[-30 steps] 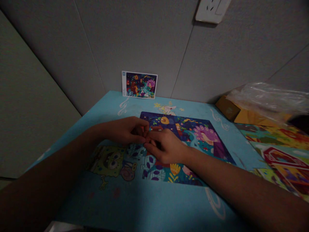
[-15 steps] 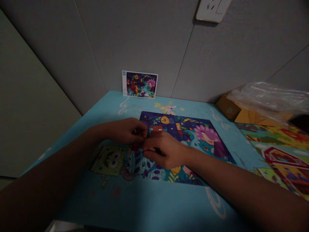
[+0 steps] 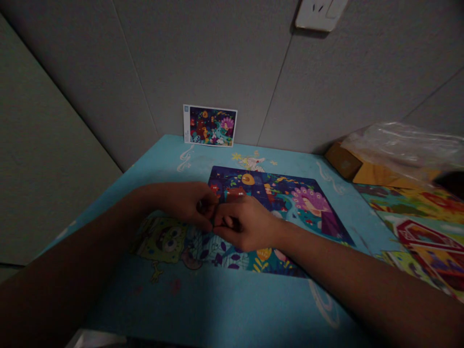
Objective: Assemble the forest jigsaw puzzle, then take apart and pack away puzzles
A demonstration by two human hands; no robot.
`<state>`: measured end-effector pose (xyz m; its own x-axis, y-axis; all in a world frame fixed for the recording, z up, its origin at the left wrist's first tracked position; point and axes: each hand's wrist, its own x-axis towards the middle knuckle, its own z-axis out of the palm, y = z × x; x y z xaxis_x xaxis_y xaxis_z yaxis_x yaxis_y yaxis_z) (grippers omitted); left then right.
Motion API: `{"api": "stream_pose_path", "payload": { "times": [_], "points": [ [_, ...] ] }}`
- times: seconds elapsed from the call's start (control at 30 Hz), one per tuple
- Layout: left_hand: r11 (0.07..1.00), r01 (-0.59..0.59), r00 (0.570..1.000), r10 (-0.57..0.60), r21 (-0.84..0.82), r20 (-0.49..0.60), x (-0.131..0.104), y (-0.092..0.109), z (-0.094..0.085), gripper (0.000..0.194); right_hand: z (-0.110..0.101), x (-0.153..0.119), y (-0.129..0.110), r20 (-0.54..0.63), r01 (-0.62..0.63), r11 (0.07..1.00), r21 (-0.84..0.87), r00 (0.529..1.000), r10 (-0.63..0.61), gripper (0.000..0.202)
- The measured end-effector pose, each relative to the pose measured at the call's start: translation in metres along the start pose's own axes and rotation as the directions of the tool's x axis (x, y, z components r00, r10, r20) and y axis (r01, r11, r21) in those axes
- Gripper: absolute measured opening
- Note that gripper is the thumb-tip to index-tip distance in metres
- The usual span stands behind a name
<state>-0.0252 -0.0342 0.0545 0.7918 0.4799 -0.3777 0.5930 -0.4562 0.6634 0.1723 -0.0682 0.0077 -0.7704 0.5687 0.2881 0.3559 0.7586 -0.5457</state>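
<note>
A colourful jigsaw picture point(image 3: 308, 203) with a pink peacock lies flat on the blue table. Over its left part, my left hand point(image 3: 194, 205) and my right hand point(image 3: 246, 222) meet at the fingertips. Both hands have their fingers curled and pinched together. What lies between the fingertips, if anything, is too dark and small to make out. The hands cover part of the picture's left side. Against the wall behind leans a small card point(image 3: 212, 126) printed with the same scene.
To the right are a yellow-brown box point(image 3: 380, 171) under clear plastic wrap point(image 3: 398, 145) and colourful printed sheets point(image 3: 427, 232). The blue table point(image 3: 163, 304) bears cartoon prints. A grey wall with a socket point(image 3: 321, 14) stands behind.
My left hand has shifted slightly down, uncovering a red patch at the picture's left edge. The red bit seen below my fingers earlier no longer shows. My right hand has barely moved.
</note>
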Motion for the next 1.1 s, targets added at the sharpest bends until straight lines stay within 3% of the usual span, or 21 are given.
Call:
{"api": "stream_pose_path", "payload": {
  "times": [0.33, 0.6, 0.77, 1.1],
  "points": [
    [1.0, -0.001, 1.0, 0.001, 0.029, -0.019, -0.0008, -0.0043, -0.0027, 0.012, -0.0022, -0.0009, -0.0022, 0.02, 0.033, 0.999, 0.017, 0.999, -0.033, 0.009],
    [0.97, 0.235, 0.965, -0.225, -0.058, 0.138, -0.0037, -0.0002, 0.0007, 0.016, -0.0039, -0.0005, -0.0009, 0.046, 0.062, 0.998, 0.02, 0.997, -0.063, 0.01],
    [0.985, 0.169, 0.981, -0.167, -0.02, 0.103, -0.0033, -0.0027, 0.0006, 0.015, -0.0036, -0.0014, 0.0001, 0.061, 0.071, 0.997, 0.014, 0.996, -0.071, 0.013],
    [0.982, 0.189, 0.977, -0.186, -0.017, 0.102, -0.0036, -0.0013, 0.0002, 0.013, -0.0031, -0.0011, 0.0033, 0.085, 0.118, 0.993, 0.006, 0.989, -0.118, 0.018]
  ]
}}
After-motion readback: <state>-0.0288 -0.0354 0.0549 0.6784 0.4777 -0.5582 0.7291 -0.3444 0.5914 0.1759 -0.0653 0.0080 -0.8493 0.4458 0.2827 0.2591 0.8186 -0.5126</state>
